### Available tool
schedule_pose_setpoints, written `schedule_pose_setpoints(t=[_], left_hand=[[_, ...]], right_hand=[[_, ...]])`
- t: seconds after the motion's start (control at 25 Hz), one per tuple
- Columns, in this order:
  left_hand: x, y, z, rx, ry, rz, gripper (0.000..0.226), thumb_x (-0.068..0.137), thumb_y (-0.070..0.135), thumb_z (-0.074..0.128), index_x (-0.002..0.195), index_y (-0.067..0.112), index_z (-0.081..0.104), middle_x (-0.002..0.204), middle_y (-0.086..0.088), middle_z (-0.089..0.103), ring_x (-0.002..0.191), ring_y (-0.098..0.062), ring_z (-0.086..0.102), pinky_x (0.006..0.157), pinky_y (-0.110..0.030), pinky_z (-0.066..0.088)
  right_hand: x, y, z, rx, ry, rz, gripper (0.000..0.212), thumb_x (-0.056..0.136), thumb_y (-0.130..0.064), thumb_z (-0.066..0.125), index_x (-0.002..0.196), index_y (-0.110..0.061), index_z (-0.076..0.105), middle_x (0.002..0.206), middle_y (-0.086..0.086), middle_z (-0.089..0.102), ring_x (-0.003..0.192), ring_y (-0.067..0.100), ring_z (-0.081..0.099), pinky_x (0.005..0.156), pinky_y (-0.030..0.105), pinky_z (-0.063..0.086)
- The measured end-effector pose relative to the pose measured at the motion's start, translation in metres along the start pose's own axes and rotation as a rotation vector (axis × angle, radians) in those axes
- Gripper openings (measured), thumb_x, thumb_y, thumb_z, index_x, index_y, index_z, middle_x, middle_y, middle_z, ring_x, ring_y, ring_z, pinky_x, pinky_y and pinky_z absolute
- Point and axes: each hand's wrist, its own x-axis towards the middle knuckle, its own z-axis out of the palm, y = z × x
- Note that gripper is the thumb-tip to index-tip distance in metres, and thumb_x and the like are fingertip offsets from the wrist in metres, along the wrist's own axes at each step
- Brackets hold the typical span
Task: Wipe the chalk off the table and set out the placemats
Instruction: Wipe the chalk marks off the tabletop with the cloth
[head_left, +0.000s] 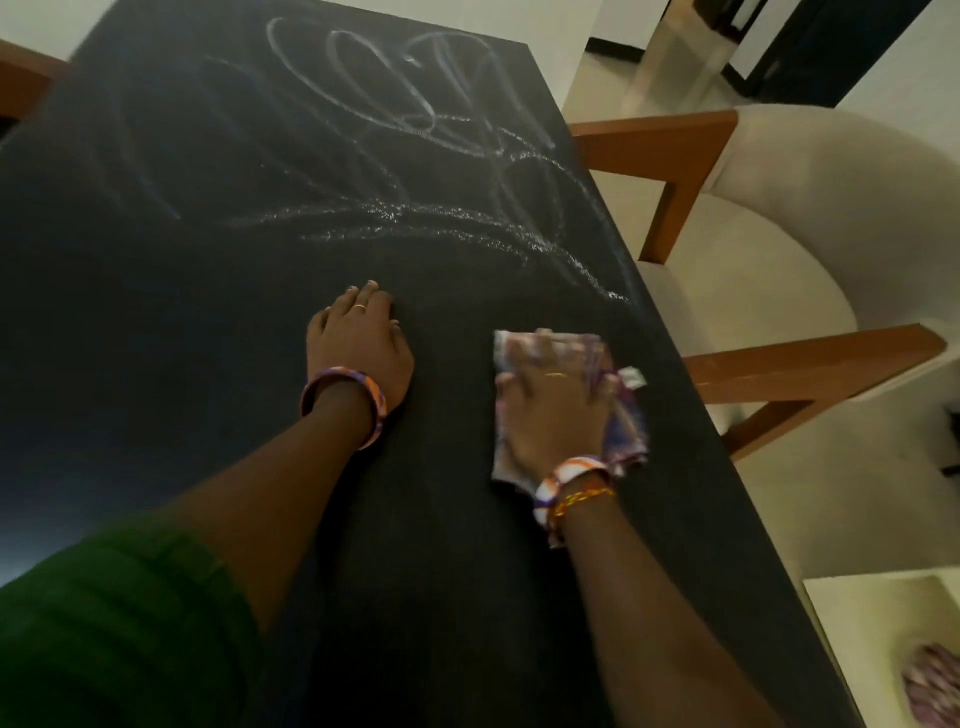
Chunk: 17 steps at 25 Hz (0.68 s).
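Note:
A long black table (182, 312) stretches away from me. White chalk scribbles (415, 130) loop across its far half, with smeared chalk streaks (441, 223) nearer to me. My right hand (553, 405) presses flat, fingers spread, on a purple and white patterned cloth (626, 431) near the table's right edge. The cloth lies just short of the chalk. My left hand (358, 338) rests palm down on the bare table to the left of the cloth. Both wrists wear bangles.
A cream upholstered chair with wooden arms (779, 218) stands against the table's right side. At the bottom right a pale seat or surface (883, 623) carries a purple patterned fabric (935, 680). Part of a wooden chair (21, 78) shows at the far left.

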Motion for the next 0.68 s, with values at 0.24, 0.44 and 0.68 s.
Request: schedule_pose_setpoints(t=[0.24,0.44,0.68], left_hand=[[0.0,-0.003,-0.001,0.01,-0.017,0.009,0.04,0.096,0.025,0.039,0.135,0.014,0.043,0.148,-0.006,0.036,0.139,-0.023,0.028,0.113,-0.044,0.019],[-0.001,0.001,0.0,0.029,-0.013,0.011,0.04,0.097,0.025,0.038,0.134,0.012,0.043,0.148,-0.008,0.035,0.138,-0.024,0.028,0.112,-0.044,0.02],[-0.002,0.005,0.002,0.058,-0.002,-0.018,0.038,0.097,0.023,0.036,0.132,0.011,0.045,0.147,-0.009,0.036,0.137,-0.025,0.03,0.111,-0.043,0.023]], right_hand=[[0.016,0.021,-0.001,-0.055,-0.043,-0.102,0.048,0.101,-0.041,0.03,0.147,-0.044,0.018,0.159,-0.012,0.008,0.147,0.018,0.003,0.113,0.061,-0.002],[-0.009,0.117,-0.027,0.045,0.016,0.314,0.047,0.102,-0.04,0.028,0.148,-0.039,0.021,0.16,-0.006,0.008,0.147,0.021,-0.001,0.114,0.06,-0.002],[-0.002,0.017,0.0,-0.005,0.014,0.088,0.047,0.1,-0.039,0.031,0.147,-0.039,0.025,0.159,-0.008,0.01,0.146,0.021,0.001,0.114,0.06,-0.005]])
